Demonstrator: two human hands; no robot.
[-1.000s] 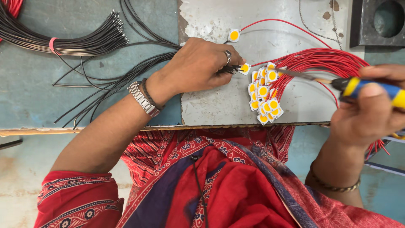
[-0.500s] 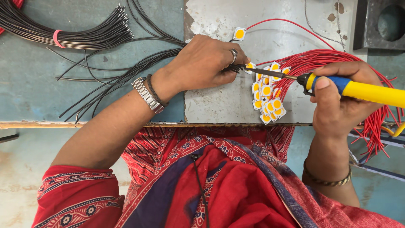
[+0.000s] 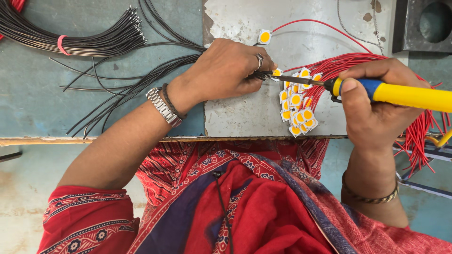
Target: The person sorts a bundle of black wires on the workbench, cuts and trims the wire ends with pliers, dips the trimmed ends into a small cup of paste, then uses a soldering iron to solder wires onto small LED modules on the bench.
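The right hand (image 3: 376, 106) is closed around the yellow and blue handle of a soldering iron (image 3: 372, 89), whose long axis lies left to right, tip pointing left. The tip meets a small LED chip (image 3: 277, 73) on the metal plate (image 3: 245, 117). The left hand (image 3: 226, 70) pinches shut on what looks like a black wire (image 3: 256, 74) at that chip, just left of the cluster of red-wired chips (image 3: 299, 110).
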